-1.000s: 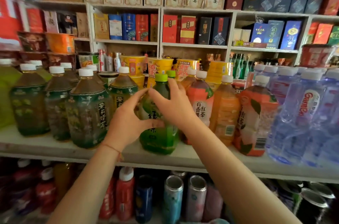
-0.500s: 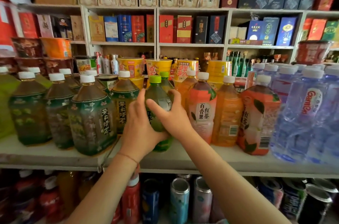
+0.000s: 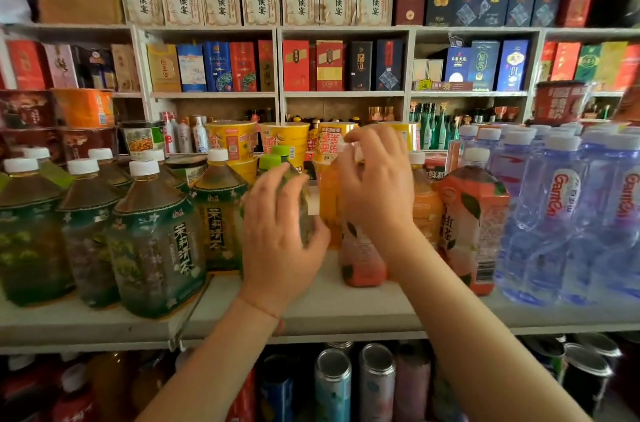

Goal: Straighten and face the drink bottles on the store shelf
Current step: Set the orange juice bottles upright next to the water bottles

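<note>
Change: right hand (image 3: 375, 193) has been lifted off the green-capped bottle (image 3: 277, 179) onto the peach bottle (image 3: 360, 259).
Left hand (image 3: 280, 231): curled round the green-capped bottle — held upright on the shelf (image 3: 346, 311).
Right hand: fingers loosely bent over the peach bottle's neck — grip cannot be told.

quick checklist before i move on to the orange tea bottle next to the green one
1. Left hand off the green-capped bottle: not ok, its fingers lie around the body.
2. Green-capped bottle's label facing out: cannot tell, the hand covers it.
3. Right hand on the orange tea bottle: cannot tell, blurred; it is at the neck.
4. Orange tea bottle upright: ok.
5. Bare shelf in front to pull it forward: ok.
6. Tall orange carton-shaped bottle to its right standing apart: ok.
</note>
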Available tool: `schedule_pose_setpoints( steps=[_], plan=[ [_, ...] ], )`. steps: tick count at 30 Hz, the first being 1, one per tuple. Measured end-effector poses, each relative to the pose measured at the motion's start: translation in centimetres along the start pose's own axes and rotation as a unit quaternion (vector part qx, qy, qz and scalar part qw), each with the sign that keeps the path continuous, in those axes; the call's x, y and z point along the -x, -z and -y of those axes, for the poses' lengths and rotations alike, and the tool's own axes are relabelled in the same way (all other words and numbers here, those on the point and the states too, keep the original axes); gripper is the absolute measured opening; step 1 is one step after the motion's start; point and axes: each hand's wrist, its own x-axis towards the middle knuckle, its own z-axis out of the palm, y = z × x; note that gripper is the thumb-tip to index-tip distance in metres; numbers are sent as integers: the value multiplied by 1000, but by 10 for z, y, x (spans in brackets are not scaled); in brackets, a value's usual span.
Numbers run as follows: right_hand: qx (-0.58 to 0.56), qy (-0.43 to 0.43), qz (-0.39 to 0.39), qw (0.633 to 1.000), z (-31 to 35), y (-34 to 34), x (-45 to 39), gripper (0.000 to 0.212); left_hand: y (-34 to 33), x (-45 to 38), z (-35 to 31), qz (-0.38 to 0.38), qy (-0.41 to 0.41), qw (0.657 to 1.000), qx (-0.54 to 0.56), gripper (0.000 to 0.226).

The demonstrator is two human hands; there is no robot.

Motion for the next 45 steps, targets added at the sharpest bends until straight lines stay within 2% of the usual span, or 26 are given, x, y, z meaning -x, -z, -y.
schedule_pose_setpoints(
  steps=[2, 4, 5, 7, 9, 11, 13, 16, 20, 26, 32, 34, 38, 43, 45],
  plan=[
    [77, -20, 14, 997, -23, 3, -16, 24, -5, -8, -17, 27, -18, 998, 46, 40],
    [183, -71, 109, 974, -45, 3, -24, 27, -13, -12, -32, 97, 1, 993, 73, 44],
    [223, -101, 160, 956, -53, 5, -27, 28, -19, -14, -39, 138, 28, 987, 80, 51],
    [200, -168, 222, 939, -59, 8, -31, 28, -35, -15, -47, 205, 97, 969, 95, 75],
    [153, -191, 215, 945, -64, 10, -29, 26, -47, -15, -50, 235, 150, 954, 110, 91],
    [125, -184, 188, 957, -70, 14, -25, 20, -52, -13, -47, 237, 179, 946, 132, 96],
    [78, -181, 170, 966, -76, 20, -19, 15, -52, -9, -46, 230, 201, 940, 148, 94],
    [-18, -177, 161, 971, -79, 30, -14, 22, -49, -5, -46, 205, 245, 931, 174, 88],
    [-124, -182, 201, 955, -72, 39, -9, 22, -49, -7, -44, 181, 303, 913, 206, 84],
    [-163, -191, 214, 944, -68, 37, -7, 22, -51, -1, -46, 172, 332, 902, 217, 79],
    [-190, -134, 196, 953, -54, 46, 10, 26, -47, 4, -41, 161, 359, 888, 237, 66],
    [-194, -140, 168, 956, -53, 54, 10, 29, -47, 6, -44, 188, 355, 887, 227, 61],
    [-238, -202, 142, 939, -55, 80, -5, 37, -46, 11, -48, 278, 348, 866, 229, 57],
    [-307, -257, 161, 902, -49, 107, -17, 31, -45, 7, -50, 308, 361, 844, 252, 58],
    [-327, -267, 184, 888, -51, 110, -14, 27, -50, 5, -53, 322, 370, 824, 285, 62]
  ],
)
